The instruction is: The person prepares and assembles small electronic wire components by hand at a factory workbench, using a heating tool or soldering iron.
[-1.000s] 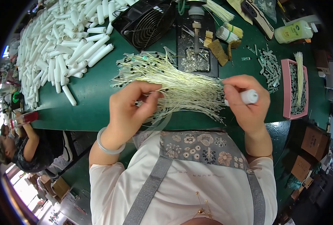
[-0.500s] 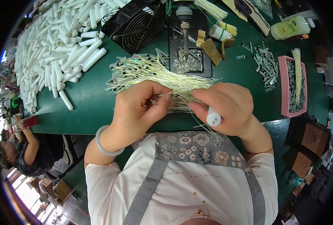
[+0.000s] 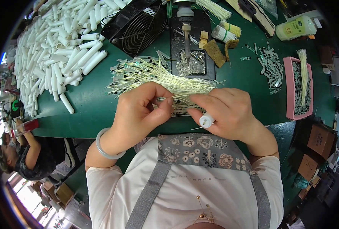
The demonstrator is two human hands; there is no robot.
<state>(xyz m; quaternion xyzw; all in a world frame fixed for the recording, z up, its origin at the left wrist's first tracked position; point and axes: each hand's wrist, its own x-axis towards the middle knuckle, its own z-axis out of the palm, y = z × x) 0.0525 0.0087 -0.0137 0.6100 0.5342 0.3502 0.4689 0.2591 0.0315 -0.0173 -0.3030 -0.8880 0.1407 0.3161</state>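
Thumb and index finger of my left hand are closed in a pinch on thin pale wires. A small dark circuit strip shows behind those fingertips. My right hand is closed round a white plastic tube, its round end with small holes pointing toward me. One thin wire sticks out beside that end. The right thumb and index finger are near the other end of the wires; whether they touch them is hard to see. Just beyond both hands lies a thick bundle of wired circuit strips.
White tubes are heaped at the left on the green table. A black fan and a soldering iron above a solder tray stand at the back. Right are loose strips, a pink box and a bottle. A person sits at far left.
My right hand has shifted slightly left with the white tube. The loose wire ends by the tube now hang differently and show less. My left hand keeps its pinch in nearly the same place.
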